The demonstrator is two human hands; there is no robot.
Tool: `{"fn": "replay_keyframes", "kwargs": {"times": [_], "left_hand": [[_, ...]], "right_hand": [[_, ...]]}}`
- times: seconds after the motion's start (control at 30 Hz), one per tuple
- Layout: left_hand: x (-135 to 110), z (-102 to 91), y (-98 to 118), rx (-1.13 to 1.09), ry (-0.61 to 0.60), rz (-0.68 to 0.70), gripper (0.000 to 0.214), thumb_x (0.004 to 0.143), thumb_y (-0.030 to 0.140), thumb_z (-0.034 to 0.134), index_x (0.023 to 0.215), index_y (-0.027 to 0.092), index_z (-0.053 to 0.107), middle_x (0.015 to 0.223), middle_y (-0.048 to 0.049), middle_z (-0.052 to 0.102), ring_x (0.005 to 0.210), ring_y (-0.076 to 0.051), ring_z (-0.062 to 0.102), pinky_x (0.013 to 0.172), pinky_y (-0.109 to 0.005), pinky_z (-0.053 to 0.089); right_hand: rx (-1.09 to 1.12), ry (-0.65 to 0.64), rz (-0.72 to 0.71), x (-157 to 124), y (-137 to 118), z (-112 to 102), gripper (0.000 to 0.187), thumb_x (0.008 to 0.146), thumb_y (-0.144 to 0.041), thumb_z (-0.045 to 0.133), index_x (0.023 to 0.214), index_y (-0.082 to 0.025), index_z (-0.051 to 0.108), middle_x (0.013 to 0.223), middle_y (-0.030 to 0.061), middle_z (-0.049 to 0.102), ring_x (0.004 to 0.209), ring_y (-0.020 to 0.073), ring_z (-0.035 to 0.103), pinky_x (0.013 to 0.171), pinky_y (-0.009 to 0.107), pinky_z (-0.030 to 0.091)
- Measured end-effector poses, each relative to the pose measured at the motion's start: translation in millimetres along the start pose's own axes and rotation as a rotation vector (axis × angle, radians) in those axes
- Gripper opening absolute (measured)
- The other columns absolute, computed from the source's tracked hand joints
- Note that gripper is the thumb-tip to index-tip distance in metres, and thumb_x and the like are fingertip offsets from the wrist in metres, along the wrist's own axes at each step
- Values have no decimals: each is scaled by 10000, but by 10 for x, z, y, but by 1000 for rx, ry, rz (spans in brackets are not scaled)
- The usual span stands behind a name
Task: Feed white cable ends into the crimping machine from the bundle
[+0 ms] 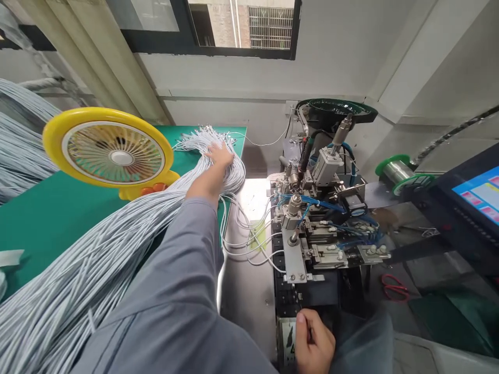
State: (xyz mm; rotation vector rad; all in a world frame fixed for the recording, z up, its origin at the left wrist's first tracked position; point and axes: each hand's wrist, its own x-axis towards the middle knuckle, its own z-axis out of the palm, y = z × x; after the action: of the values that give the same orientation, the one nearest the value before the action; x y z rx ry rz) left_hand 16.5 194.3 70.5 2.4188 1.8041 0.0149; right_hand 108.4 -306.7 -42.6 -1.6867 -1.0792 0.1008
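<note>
My left hand reaches far out and lies on the end of a thick bundle of pale grey cables that runs across the green table; its fingers are spread flat over the cable ends. My right hand is low near my body, fingers curled in a pinch on something thin that I cannot make out, just below the front of a small metal machine. A few loose cables loop from the bundle toward the machine.
A yellow desk fan stands on the green table left of the bundle. Behind the machine sit a dark green feeder bowl and a wire spool. A touchscreen is at right; red scissors lie below it.
</note>
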Motion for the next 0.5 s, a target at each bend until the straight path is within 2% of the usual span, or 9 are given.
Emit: {"fn": "replay_keyframes", "kwargs": {"times": [0.1, 0.2, 0.3, 0.4, 0.5], "left_hand": [[14, 161, 45, 56, -2, 43, 624, 897, 550, 338, 1356, 132, 401, 1487, -114, 261, 1384, -341, -14, 1059, -602, -77], [79, 214, 91, 94, -141, 126, 567, 867, 571, 366, 1219, 173, 565, 1313, -86, 514, 1341, -280, 247, 1087, -557, -50], [121, 261, 138, 151, -188, 149, 653, 788, 650, 439, 1208, 171, 582, 1298, -103, 524, 1340, -338, 240, 1065, -595, -58], [99, 316, 187, 189, -172, 113, 718, 709, 621, 578, 1264, 167, 542, 1348, -126, 467, 1350, -404, 170, 1062, -619, -46], [22, 362, 197, 191, -146, 126, 649, 752, 538, 577, 1280, 163, 527, 1353, -119, 457, 1335, -399, 188, 1078, -616, -6]], "right_hand": [[-33, -49, -44, 18, -4, -50, 218, 850, -219, 489, 649, -171, 560, 456, -65, 379, 383, 63, 366, 398, 187, 296], [-60, -61, -36, 39, -29, -91, 214, 853, -215, 486, 655, -169, 555, 459, -69, 365, 384, 62, 359, 402, 186, 301], [-83, -55, -27, 53, -53, -103, 219, 852, -212, 484, 648, -167, 547, 457, -73, 352, 382, 60, 341, 404, 190, 292], [-109, -37, -30, 65, -68, -111, 233, 851, -216, 480, 632, -167, 542, 453, -76, 344, 380, 58, 333, 406, 193, 284], [-118, -25, -15, 77, -75, -127, 248, 852, -224, 478, 617, -165, 533, 453, -75, 348, 382, 55, 334, 406, 191, 279]]}}
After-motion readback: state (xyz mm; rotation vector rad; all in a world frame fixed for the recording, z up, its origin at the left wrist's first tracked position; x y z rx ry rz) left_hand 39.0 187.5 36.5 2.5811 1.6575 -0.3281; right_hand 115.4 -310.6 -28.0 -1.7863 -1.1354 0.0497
